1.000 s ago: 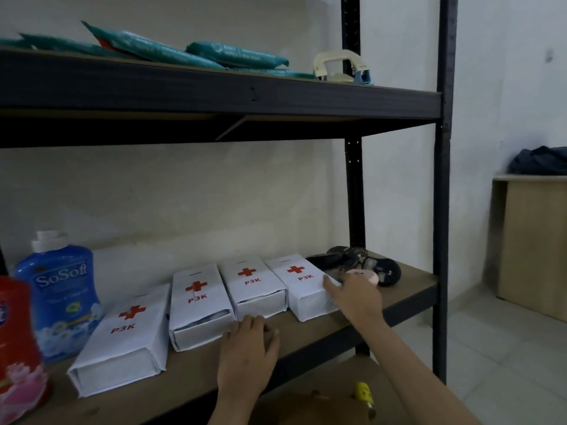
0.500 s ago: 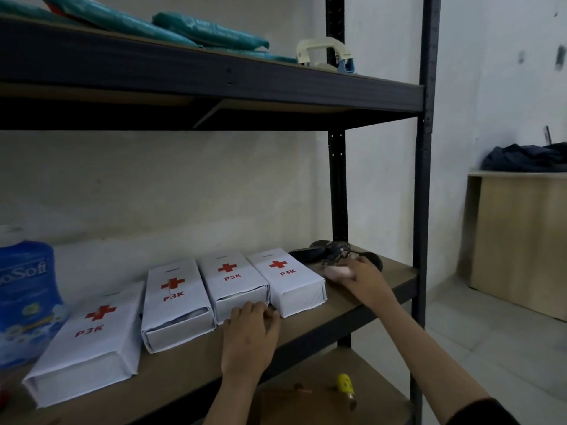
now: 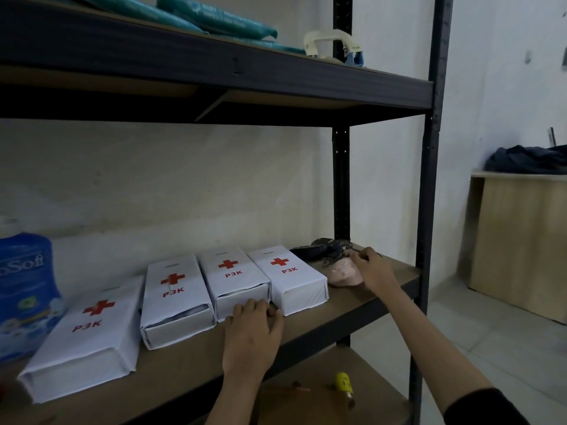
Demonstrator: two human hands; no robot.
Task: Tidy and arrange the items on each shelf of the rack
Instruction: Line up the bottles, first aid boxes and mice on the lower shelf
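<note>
Several white P3K boxes with red crosses lie side by side on the middle shelf [image 3: 380, 299] of the dark metal rack; the rightmost box [image 3: 291, 279] is nearest my right hand. My left hand [image 3: 250, 335] rests flat on the shelf board. Its fingertips touch the front end of the third box [image 3: 236, 280]. My right hand [image 3: 372, 271] grips a pale pink roll [image 3: 342, 273] just right of the boxes. Behind the roll lies a heap of dark objects [image 3: 325, 250]; what they are I cannot tell.
A blue SoSoft bottle [image 3: 26, 289] stands at the far left. Teal packets [image 3: 214, 21] and a cream tape dispenser [image 3: 331, 46] sit on the upper shelf. A yellow-handled tool [image 3: 345, 386] lies on the lower shelf. A wooden cabinet [image 3: 521, 243] with dark cloth stands at right.
My right hand left the rightmost box, moved right to the pale roll and took hold of it. The left hand stayed at the third box. The view shifted right.
</note>
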